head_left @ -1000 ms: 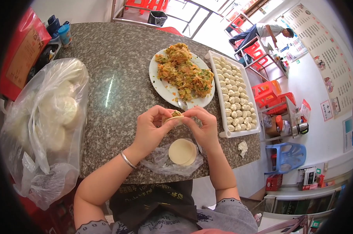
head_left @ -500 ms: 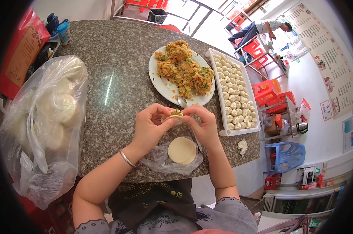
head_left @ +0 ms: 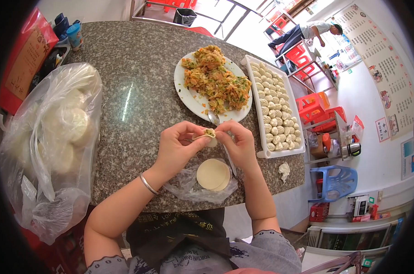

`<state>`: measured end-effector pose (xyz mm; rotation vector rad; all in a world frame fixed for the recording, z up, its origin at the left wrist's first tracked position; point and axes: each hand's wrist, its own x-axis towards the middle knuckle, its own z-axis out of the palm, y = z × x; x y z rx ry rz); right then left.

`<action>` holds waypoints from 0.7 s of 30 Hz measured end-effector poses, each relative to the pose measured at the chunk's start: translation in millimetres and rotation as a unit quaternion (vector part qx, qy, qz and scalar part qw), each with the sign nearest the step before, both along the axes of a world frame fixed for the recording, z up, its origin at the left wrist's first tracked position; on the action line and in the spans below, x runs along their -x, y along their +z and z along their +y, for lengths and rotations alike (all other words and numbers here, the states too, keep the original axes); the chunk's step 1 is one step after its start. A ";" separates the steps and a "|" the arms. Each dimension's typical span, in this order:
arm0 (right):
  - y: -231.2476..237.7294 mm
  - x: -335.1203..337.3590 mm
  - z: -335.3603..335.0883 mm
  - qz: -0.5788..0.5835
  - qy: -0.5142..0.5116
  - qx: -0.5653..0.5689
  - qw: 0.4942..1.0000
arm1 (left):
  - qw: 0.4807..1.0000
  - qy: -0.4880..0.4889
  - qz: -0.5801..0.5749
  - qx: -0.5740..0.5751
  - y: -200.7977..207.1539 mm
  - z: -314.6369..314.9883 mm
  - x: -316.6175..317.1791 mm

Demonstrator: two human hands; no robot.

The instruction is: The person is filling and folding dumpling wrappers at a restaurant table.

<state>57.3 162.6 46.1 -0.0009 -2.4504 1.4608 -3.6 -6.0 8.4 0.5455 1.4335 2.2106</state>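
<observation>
Above the near part of the counter, my left hand (head_left: pixel 174 145) and my right hand (head_left: pixel 240 145) pinch the edges of a small dumpling (head_left: pixel 209 133). Its round wrapper is partly folded, and some filling shows at the top. A metal spoon (head_left: pixel 213 118) has its bowl by the plate's near edge; its handle passes by my right palm, and I cannot tell if the palm grips it. Just below my hands, a few round dough wrappers (head_left: pixel 211 175) lie on a crumpled clear plastic sheet (head_left: pixel 184 187). Beyond them, an oval white plate (head_left: pixel 183 93) bears heaped chopped vegetable filling (head_left: pixel 216 75).
Right of the plate, a white tray (head_left: pixel 282 154) holds rows of pleated dumplings (head_left: pixel 275 107). A crumpled tissue (head_left: pixel 284 171) lies near the counter's right edge. At left is a clear bag of pale dough (head_left: pixel 63 132), with a blue cup (head_left: pixel 74 36) behind. Another person (head_left: pixel 307 32) stands far off.
My fingers have shifted slightly along the wrapper, and its edge is drawn up more around the filling. In the background, the other person's arm has moved.
</observation>
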 end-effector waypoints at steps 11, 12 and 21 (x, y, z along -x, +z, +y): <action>1.4 0.3 2.5 -0.023 0.022 0.014 0.999 | 0.999 -0.014 -0.005 -0.039 -5.5 1.6 -0.8; 1.5 -0.2 1.7 -0.023 0.021 0.014 0.999 | 0.999 -0.022 -0.010 -0.045 -5.5 1.7 -0.7; 1.5 -0.4 -2.8 0.029 0.016 -0.073 0.997 | 1.000 0.020 -0.016 0.002 0.0 0.0 1.2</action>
